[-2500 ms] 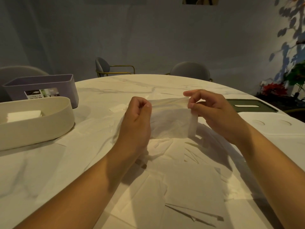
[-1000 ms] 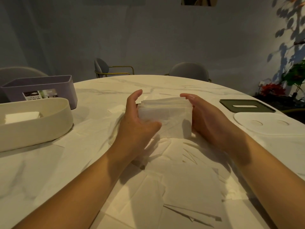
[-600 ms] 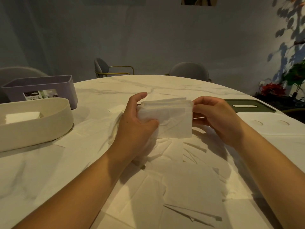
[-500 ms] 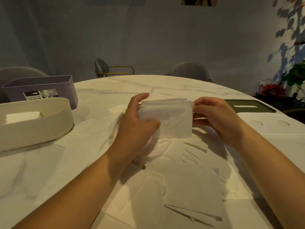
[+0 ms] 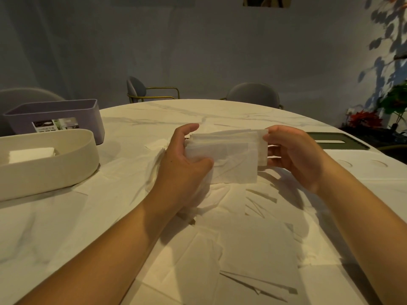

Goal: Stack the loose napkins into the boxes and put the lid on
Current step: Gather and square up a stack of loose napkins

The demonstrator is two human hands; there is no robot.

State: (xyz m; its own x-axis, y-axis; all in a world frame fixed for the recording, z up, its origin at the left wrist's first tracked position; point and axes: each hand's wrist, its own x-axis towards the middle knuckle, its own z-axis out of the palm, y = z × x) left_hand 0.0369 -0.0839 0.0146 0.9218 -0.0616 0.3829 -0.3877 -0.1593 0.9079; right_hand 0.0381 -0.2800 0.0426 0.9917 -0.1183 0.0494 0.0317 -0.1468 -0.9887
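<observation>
At the left edge of the table (image 5: 44,238), the near box (image 5: 55,172), a stack (image 5: 30,153) inside, stands before the far box (image 5: 66,111); loose napkins (image 5: 253,249) mid-table; far lid (image 5: 334,143) behind near lid (image 5: 363,172), right edge.

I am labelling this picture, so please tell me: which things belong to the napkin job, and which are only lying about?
Job: napkin stack held by left hand and right hand; loose napkins on the table; cream box; purple box; green lid; white lid.
Not job: chairs; plants.
</observation>
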